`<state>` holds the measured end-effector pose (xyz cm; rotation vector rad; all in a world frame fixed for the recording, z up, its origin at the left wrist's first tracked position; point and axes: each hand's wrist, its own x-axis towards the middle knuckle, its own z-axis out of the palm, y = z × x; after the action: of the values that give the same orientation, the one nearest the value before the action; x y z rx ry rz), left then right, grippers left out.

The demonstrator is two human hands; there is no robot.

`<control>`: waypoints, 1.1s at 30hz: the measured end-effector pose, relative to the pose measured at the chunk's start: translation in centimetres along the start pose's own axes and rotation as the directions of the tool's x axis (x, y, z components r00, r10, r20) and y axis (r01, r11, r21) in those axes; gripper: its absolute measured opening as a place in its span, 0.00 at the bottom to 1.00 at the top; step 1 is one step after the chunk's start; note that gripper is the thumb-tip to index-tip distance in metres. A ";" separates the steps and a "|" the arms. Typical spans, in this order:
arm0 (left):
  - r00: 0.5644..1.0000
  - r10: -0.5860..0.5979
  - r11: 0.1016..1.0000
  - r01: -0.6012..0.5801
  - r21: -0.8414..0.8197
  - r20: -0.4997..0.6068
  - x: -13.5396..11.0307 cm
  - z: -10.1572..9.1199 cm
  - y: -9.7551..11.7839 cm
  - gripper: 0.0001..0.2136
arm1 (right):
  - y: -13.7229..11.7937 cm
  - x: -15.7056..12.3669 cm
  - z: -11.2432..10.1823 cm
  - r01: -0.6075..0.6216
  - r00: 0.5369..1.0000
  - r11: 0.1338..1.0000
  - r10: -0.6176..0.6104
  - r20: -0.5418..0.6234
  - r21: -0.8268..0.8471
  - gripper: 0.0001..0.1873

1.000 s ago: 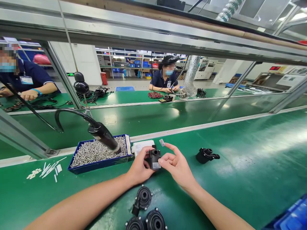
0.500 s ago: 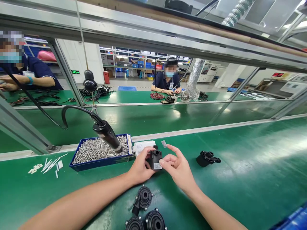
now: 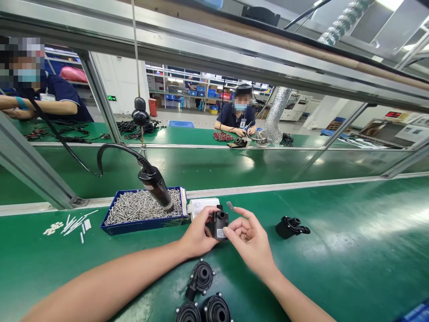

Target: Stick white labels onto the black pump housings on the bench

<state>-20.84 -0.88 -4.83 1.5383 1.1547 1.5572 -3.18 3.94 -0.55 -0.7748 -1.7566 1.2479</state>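
Left hand (image 3: 198,227) grip clamped on matte black plastic pump housing (image 3: 218,225); right hand (image 3: 250,241) grip open, touching housing.

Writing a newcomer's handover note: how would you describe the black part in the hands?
On the green bench, right of the blue tray of screws, look between the left hand and right hand. That small black pump body carries a white label, unlike the black parts lying loose nearby.

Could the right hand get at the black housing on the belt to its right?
Probably yes: nothing stands between the right hand and the black housing on the green belt, though that hand is on the pump body held in the left hand.
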 end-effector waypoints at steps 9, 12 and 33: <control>1.000 0.009 0.999 -0.008 -0.049 0.017 -0.2 0.0 0.0 0.28 | 1.0 1.7 -2.3 0.190 0.981 0.934 -0.169 0.092 -0.302 0.30; 0.989 0.135 0.986 -0.139 0.092 0.055 -0.1 -0.2 -0.4 0.25 | 1.2 1.7 -1.7 0.103 0.970 0.933 -0.016 0.244 -0.346 0.42; 0.842 -0.170 0.946 0.285 -0.154 0.512 0.3 -1.3 0.2 0.36 | 0.9 4.2 -12.9 -0.095 0.953 0.404 -0.226 -0.200 -0.910 0.47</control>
<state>-22.16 -0.84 -4.37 1.4649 0.8013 1.0075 6.27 13.44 1.88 -1.3957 -2.1219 -0.0880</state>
